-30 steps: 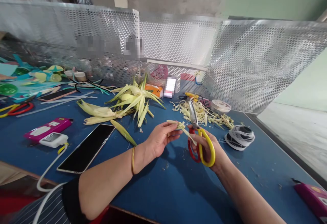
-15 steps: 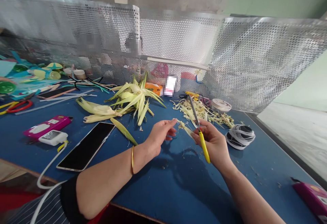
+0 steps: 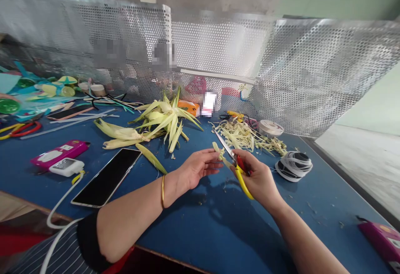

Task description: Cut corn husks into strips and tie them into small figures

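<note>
Scissors (image 3: 242,178) with yellow and red handles are in my right hand (image 3: 261,180). Their blades point up and left, and look closed. A short pale corn husk strip (image 3: 225,161), knotted or bunched near its upper end, runs from my right fingertips towards my left hand (image 3: 198,167). The left hand's fingers are stretched out and apart, close beside the husk's upper end; whether they touch it I cannot tell. Behind lies a heap of shredded husk (image 3: 239,134). Larger corn husks (image 3: 167,117) lie further left, with a single husk leaf (image 3: 151,159) in front of them.
A black-screened phone (image 3: 108,178) lies left of my forearm, near a magenta power strip (image 3: 59,155) with a white cable. On the right are a spool of white thread (image 3: 293,166), a tape roll (image 3: 271,128) and another magenta strip (image 3: 379,240). A perforated metal screen (image 3: 215,44) stands behind.
The scissors have turned in my right hand, their blades swinging left and down. The husk strip has shifted, its free end now standing up. My left fingers have spread from a closer pinch.
</note>
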{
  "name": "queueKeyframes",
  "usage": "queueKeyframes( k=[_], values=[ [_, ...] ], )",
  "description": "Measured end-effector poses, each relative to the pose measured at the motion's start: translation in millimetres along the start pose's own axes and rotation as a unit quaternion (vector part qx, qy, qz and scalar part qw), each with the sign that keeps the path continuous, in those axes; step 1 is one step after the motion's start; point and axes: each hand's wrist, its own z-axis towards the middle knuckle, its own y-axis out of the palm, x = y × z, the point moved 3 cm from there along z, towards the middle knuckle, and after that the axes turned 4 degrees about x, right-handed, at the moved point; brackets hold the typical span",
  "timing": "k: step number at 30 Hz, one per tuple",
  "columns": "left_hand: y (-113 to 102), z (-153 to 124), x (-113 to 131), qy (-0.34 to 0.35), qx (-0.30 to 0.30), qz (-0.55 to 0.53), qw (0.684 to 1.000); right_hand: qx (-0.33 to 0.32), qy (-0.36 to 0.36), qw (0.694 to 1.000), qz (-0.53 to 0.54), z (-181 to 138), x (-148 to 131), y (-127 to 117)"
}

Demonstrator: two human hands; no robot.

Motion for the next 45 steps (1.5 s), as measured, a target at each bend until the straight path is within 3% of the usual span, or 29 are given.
queueKeyframes(
  k=[5,11,13,16,19,25,28,33,36,39,42,45],
  values=[
    [3,-3,4,0.030,-0.028,0.018,0.999,-0.002,0.025,0.999,0.042,1,5,-1],
    [1,-2,5,-0.011,0.005,0.030,0.999,-0.004,0.052,0.994,0.094,3,-3,-8],
    [-1,-1,10,0.042,0.045,0.055,0.997,-0.001,0.079,0.985,0.155,5,-8,-11],
    [-1,-4,21,0.183,0.081,0.111,0.973,-0.004,0.142,0.957,0.254,8,-13,-13],
    [6,-8,26,0.263,0.003,0.180,0.948,-0.008,0.199,0.925,0.323,8,-12,-13],
    [12,-11,20,0.216,-0.077,0.165,0.959,-0.019,0.233,0.894,0.382,7,-10,-7],
    [13,-12,20,0.190,-0.067,0.133,0.970,0.012,0.224,0.912,0.343,7,-8,-6],
    [6,-8,23,0.175,0.035,0.070,0.981,0.102,0.126,0.975,0.149,4,-6,-16],
    [-1,-4,27,0.183,0.090,0.034,0.978,0.064,0.084,0.992,0.076,0,-11,-18],
    [-7,-2,32,0.199,0.122,0.003,0.972,-0.013,0.071,0.996,0.060,-4,-16,-13],
    [-10,-1,34,0.204,0.126,-0.038,0.970,-0.068,0.086,0.994,0.019,-5,-19,-4],
    [-11,1,33,0.190,0.118,-0.075,0.972,-0.073,0.079,0.993,-0.055,-4,-20,2]
  ],
)
